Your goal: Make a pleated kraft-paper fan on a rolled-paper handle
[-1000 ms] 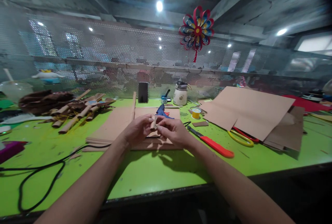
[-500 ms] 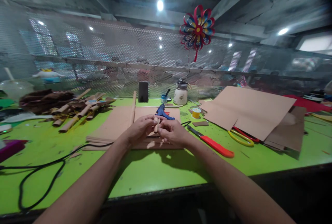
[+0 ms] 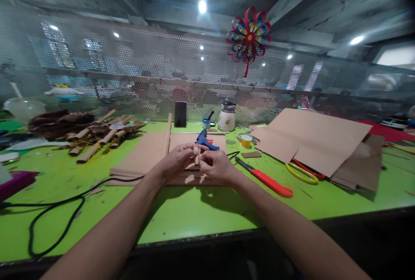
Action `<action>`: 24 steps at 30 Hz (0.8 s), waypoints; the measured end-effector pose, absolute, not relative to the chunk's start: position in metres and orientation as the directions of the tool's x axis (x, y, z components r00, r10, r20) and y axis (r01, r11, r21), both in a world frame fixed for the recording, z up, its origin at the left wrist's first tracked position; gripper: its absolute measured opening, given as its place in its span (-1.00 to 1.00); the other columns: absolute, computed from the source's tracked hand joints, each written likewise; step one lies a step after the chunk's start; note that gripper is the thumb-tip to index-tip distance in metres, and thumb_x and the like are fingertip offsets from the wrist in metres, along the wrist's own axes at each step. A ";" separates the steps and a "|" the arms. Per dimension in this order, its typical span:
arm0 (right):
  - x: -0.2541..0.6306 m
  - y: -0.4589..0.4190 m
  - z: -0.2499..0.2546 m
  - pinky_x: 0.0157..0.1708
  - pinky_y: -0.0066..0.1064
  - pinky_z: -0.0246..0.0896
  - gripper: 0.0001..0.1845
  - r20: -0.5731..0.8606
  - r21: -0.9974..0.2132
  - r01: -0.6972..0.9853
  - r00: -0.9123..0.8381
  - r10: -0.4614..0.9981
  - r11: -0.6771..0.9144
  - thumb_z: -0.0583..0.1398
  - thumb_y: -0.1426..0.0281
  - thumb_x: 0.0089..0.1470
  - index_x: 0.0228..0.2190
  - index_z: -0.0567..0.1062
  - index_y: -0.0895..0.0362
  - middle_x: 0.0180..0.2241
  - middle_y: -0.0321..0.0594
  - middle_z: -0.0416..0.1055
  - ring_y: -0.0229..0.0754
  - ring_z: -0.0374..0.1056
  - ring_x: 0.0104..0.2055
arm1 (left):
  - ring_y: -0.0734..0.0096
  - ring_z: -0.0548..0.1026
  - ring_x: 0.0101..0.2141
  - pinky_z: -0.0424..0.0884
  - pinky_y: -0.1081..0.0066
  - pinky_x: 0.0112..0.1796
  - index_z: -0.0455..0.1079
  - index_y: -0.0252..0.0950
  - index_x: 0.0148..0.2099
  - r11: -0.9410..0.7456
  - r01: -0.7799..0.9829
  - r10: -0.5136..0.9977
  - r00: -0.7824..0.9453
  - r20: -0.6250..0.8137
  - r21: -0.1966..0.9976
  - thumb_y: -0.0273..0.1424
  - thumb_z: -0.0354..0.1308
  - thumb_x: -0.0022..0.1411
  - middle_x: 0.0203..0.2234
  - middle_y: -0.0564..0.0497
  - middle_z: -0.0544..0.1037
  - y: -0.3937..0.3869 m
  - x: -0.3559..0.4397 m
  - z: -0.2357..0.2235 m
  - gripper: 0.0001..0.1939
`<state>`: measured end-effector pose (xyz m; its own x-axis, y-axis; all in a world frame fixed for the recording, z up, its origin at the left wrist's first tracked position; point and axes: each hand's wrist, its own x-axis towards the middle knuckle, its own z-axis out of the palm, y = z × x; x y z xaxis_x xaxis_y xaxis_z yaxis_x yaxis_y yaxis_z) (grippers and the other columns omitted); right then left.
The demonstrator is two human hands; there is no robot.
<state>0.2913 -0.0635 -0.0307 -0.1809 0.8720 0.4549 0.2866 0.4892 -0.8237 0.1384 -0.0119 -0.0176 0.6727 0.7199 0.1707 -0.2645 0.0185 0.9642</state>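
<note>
Between my two hands is a small rolled piece of brown cardboard (image 3: 196, 159), held above a stack of cardboard sheets (image 3: 139, 156). My left hand (image 3: 178, 161) grips it from the left with fingers closed. From the right, my right hand (image 3: 215, 165) pinches its side, thumb and forefinger together. Just behind my hands a blue glue gun (image 3: 203, 139) lies on the stack, partly hidden by my fingers. A long cardboard strip (image 3: 168, 135) rests on the stack farther left.
Right of my hands lie a red-handled utility knife (image 3: 270, 182), a yellow spool (image 3: 246, 141), yellow-and-red-handled scissors (image 3: 303, 174) and large cardboard sheets (image 3: 314, 137). A black cable (image 3: 81, 193) loops at left, near several cardboard tubes (image 3: 97, 141). A bottle (image 3: 226, 117) stands behind.
The whole view has shifted slightly, so things sit a little farther right. My hands still hold the rolled cardboard piece in nearly the same pose.
</note>
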 end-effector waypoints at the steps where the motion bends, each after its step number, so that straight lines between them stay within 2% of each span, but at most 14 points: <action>1: 0.291 -0.064 -0.030 -0.61 -0.55 -0.05 -0.86 0.440 -0.839 0.268 -0.179 0.880 0.474 0.15 0.47 -0.18 -0.68 0.32 0.16 -0.69 -0.43 0.14 -0.41 0.01 -0.62 | 0.44 0.42 -0.41 0.32 0.45 -0.28 0.54 -0.38 -0.27 0.019 -0.267 0.715 0.677 0.174 0.964 -0.56 0.15 0.02 -0.46 -0.02 0.54 -0.012 0.138 -0.018 -0.80; 6: 0.293 -0.066 -0.028 -0.69 -0.53 0.09 -0.83 0.313 -0.926 0.139 -0.232 0.921 0.350 0.15 0.35 -0.10 -0.62 0.36 0.16 -0.70 -0.35 0.29 -0.38 0.15 -0.70 | 0.45 0.42 -0.50 0.34 0.43 -0.36 0.47 -0.37 -0.39 0.044 -0.283 0.661 0.727 0.184 0.958 -0.54 0.10 0.05 -0.51 -0.01 0.51 -0.014 0.138 -0.017 -0.88; 9: 0.295 -0.068 -0.028 -0.71 -0.55 0.11 -0.82 0.277 -0.948 0.082 -0.265 0.924 0.308 0.17 0.33 -0.08 -0.59 0.39 0.18 -0.68 -0.34 0.32 -0.37 0.20 -0.70 | 0.43 0.43 -0.52 0.36 0.40 -0.36 0.41 -0.36 -0.47 0.064 -0.290 0.630 0.754 0.186 0.955 -0.51 0.09 0.07 -0.54 -0.01 0.50 -0.016 0.138 -0.017 -0.89; 16: 0.299 -0.067 -0.030 -0.67 -0.53 0.14 -0.85 0.294 -0.945 0.055 -0.292 0.910 0.322 0.17 0.36 -0.04 -0.55 0.40 0.17 -0.65 -0.35 0.33 -0.38 0.19 -0.69 | 0.38 0.45 -0.46 0.38 0.37 -0.33 0.44 -0.36 -0.36 0.072 -0.302 0.625 0.757 0.194 0.951 -0.52 0.08 0.09 -0.48 -0.03 0.51 -0.019 0.138 -0.015 -0.89; 18: 0.300 -0.068 -0.028 -0.64 -0.52 0.12 -0.86 0.338 -0.915 0.130 -0.277 0.900 0.383 0.17 0.37 -0.03 -0.55 0.40 0.16 -0.65 -0.35 0.32 -0.37 0.18 -0.67 | 0.37 0.45 -0.43 0.38 0.36 -0.31 0.44 -0.36 -0.38 0.067 -0.302 0.628 0.753 0.195 0.951 -0.52 0.10 0.08 -0.46 -0.03 0.52 -0.019 0.139 -0.016 -0.91; 21: 0.301 -0.069 -0.025 -0.56 -0.50 0.12 -0.85 0.454 -0.786 0.325 -0.275 0.847 0.526 0.15 0.39 -0.02 -0.58 0.40 0.16 -0.65 -0.34 0.28 -0.32 0.22 -0.57 | 0.38 0.45 -0.40 0.36 0.37 -0.27 0.43 -0.35 -0.43 0.057 -0.295 0.642 0.743 0.191 0.954 -0.51 0.15 0.06 -0.45 -0.03 0.52 -0.018 0.141 -0.018 -0.94; 24: 0.301 -0.068 -0.025 -0.49 -0.48 0.12 -0.84 0.531 -0.674 0.418 -0.300 0.793 0.609 0.13 0.42 -0.02 -0.59 0.40 0.15 -0.64 -0.33 0.24 -0.26 0.25 -0.48 | 0.37 0.45 -0.37 0.34 0.39 -0.24 0.48 -0.37 -0.35 0.050 -0.276 0.662 0.729 0.176 0.960 -0.49 0.18 0.06 -0.43 -0.04 0.54 -0.016 0.141 -0.021 -0.93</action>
